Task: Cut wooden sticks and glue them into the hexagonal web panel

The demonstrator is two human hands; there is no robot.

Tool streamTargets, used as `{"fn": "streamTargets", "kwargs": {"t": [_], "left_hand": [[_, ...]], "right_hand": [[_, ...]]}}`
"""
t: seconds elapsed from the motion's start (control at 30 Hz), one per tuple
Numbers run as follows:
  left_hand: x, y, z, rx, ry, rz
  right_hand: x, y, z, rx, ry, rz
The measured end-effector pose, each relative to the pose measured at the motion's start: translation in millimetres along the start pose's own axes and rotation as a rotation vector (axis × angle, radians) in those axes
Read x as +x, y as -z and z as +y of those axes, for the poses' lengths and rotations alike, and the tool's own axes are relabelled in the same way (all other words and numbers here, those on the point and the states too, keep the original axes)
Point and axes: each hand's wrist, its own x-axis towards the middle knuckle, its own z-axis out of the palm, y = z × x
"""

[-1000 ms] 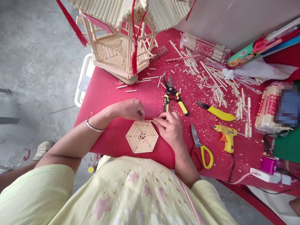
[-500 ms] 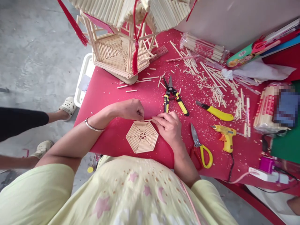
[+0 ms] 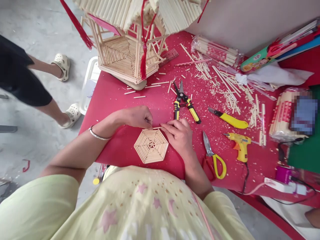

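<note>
A hexagonal panel of short wooden sticks (image 3: 151, 151) lies flat on the red table near my body. Along its far edge runs a thin wooden stick (image 3: 156, 128), pinched at its two ends. My left hand (image 3: 140, 116) closes on the stick's left end, thumb and fingers together. At the right end, my right hand (image 3: 178, 133) presses the stick between thumb and forefinger. Just beyond my right hand rest the yellow-and-black pruning shears (image 3: 183, 98), blades apart. Whether the stick touches the panel's edge is hard to make out.
A stick-built pavilion (image 3: 130, 50) with red tassels stands at the back. To the right lie a yellow-handled knife (image 3: 230, 120), scissors (image 3: 212, 156), a glue gun (image 3: 240, 145), loose sticks (image 3: 227, 85) and wrapped stick bundles (image 3: 216, 50). Another person's legs (image 3: 37, 90) are at left.
Both hands keep nearly the same hold on the stick at the panel's far edge. The other person's legs and clogs have shifted on the floor at left.
</note>
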Motion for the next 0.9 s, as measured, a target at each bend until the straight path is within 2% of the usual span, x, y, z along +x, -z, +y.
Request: {"fn": "streamTargets", "kwargs": {"t": [0.23,0.5,0.67,0.9], "left_hand": [[0,-2.7,-5,0.024,-0.023,0.029],[0,-0.9,-6,0.061,-0.061,-0.005],[-2,-2.9,-3,0.063,-0.038,-0.027],[-5,-12.4,-1,0.091,-0.078,-0.021]], "right_hand": [[1,-1,-1,-0.012,0.026,-0.009],[-3,1,-4,-0.017,0.021,-0.01],[-13,7,-14,-0.009,-0.052,-0.046],[-37,6,-33,0.022,-0.226,-0.052]]}}
